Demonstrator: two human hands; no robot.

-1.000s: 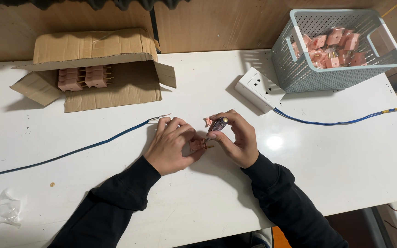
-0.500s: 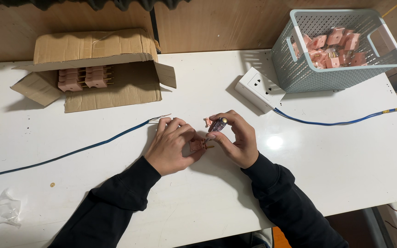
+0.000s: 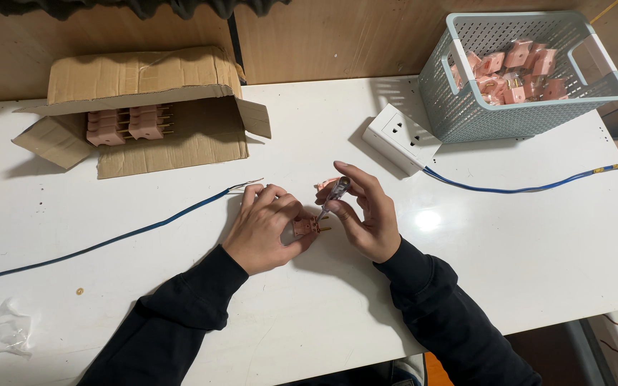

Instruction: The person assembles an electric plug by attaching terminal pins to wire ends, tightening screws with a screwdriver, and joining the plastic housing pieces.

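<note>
My left hand (image 3: 265,225) pins a small pink plug (image 3: 305,226) against the white table (image 3: 180,300); brass prongs show at the plug's right side. My right hand (image 3: 365,213) grips a small screwdriver (image 3: 332,197) with a clear handle, its tip down on the plug. A blue cable (image 3: 109,239) runs in from the left, and its bare end lies just beyond my left fingers.
An open cardboard box (image 3: 144,107) with rows of pink plugs lies at the back left. A grey-blue plastic basket (image 3: 523,114) holds several pink plugs at the back right. A white socket block (image 3: 398,137) with a blue lead (image 3: 523,189) sits beside it. Crumpled clear plastic (image 3: 1,332) lies near left.
</note>
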